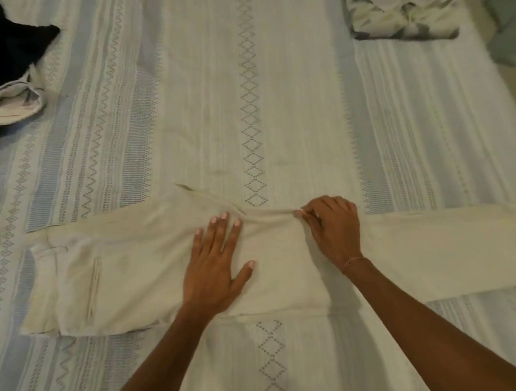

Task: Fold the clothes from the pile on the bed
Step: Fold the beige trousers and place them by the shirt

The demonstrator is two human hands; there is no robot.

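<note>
While the pale beige cotton trousers (164, 270) stretch crosswise on the patterned bed (245, 105), legs running rightward, the left hand (217, 267) presses flat mid-garment; the right hand (332, 225), just beside it, pinches the far edge, nearer the legs.

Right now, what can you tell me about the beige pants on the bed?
The beige pants lie flat across the patterned bedspread, waistband to the left and legs running off to the right. They look like soft, light cloth, with a slit pocket near the waist. The left hand presses flat on them with straight fingers, while the right hand pinches a fold at their upper edge.
</note>
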